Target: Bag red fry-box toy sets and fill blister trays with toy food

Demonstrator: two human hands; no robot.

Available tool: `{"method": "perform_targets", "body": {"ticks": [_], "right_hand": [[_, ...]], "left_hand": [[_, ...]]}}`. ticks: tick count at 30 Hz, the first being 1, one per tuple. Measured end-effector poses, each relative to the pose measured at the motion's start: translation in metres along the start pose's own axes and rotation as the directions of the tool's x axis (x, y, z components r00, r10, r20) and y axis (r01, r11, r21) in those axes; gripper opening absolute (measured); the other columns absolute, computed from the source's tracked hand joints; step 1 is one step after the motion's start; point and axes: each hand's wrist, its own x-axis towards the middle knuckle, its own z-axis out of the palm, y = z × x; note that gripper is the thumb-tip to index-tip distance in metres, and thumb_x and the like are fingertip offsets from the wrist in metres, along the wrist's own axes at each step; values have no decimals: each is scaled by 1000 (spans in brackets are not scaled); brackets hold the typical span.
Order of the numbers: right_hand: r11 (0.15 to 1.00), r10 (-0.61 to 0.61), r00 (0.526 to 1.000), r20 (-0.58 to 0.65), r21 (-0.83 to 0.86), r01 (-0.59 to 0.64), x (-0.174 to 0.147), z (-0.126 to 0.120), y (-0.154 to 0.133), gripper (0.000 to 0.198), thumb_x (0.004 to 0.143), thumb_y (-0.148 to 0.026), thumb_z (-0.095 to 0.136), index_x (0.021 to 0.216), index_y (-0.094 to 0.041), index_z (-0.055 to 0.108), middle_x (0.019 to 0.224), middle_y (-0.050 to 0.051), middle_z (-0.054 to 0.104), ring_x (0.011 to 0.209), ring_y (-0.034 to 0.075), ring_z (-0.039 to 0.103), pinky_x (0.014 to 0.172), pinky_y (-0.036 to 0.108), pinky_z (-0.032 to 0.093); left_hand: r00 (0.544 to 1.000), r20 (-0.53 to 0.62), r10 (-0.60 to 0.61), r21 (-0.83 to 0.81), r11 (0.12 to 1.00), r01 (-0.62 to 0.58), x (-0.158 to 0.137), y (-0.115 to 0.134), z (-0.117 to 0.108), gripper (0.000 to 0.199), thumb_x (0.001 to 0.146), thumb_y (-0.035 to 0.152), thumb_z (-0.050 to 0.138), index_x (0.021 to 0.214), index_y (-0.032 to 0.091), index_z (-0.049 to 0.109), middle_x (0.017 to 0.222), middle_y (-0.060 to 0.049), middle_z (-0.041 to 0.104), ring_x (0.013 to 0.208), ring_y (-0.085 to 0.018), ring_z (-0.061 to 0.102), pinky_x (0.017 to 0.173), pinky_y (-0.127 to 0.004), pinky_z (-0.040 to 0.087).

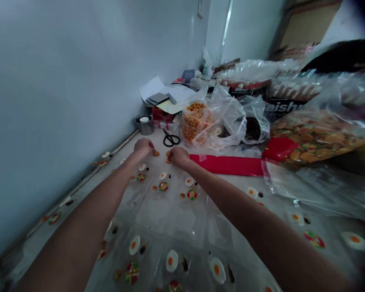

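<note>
My left hand (pixel 144 147) reaches to the far end of the table, its fingers closed at a small orange-brown disc (pixel 156 153). Just to its right, my right hand (pixel 178 157) pinches another orange-brown piece (pixel 168 157); its fingertips are partly hidden. Under and between my arms, clear plastic sheets or bags (pixel 176 219) lie flat in rows. On them sit groups of miniature food pieces: a fried egg (pixel 172 260), a red-and-green disc (pixel 132 272), a dark brown piece (pixel 185 264) and small orange-brown bits.
Beyond my hands are black-handled scissors (pixel 171 140) and a metal cup (pixel 144 125). A plastic bag of orange pieces (pixel 197 123) stands behind a red strip (pixel 231 164). To the right lies a large bag of mixed pieces (pixel 319 138). A wall (pixel 63 81) borders the left side.
</note>
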Motion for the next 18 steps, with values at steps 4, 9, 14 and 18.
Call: {"method": "perform_targets", "body": {"ticks": [4,9,14,18], "right_hand": [[991,-60,997,40,-116,64,1,0,4,18,82,-19,67,97,-21,77,98,6,76,95,20,68,77,23,47],[934,-214,972,99,-269,233,-12,-1,-3,29,92,-11,50,109,-15,73,113,13,71,105,23,65,88,29,48],[832,-374,899,229,-346,435,-19,-5,-8,30,90,-4,48,106,-9,72,117,19,67,113,28,61,97,35,46],[812,-402,878,261,-342,474,-21,-7,-13,29,91,-6,49,107,-11,72,115,18,68,114,28,62,99,36,46]], "left_hand": [[974,164,157,-49,987,-151,16,-20,2,22,64,36,80,78,19,77,77,-4,75,74,-20,66,66,-27,47],[932,206,297,14,952,-306,20,-29,14,26,75,39,72,90,19,75,88,-4,75,79,-17,65,68,-25,45],[901,218,375,223,880,-420,11,-24,14,23,82,35,65,97,20,73,106,-9,70,97,-24,64,77,-30,44],[873,268,407,349,804,-482,-8,-1,19,28,86,24,55,107,16,71,123,-17,64,116,-32,58,91,-37,42]]}}
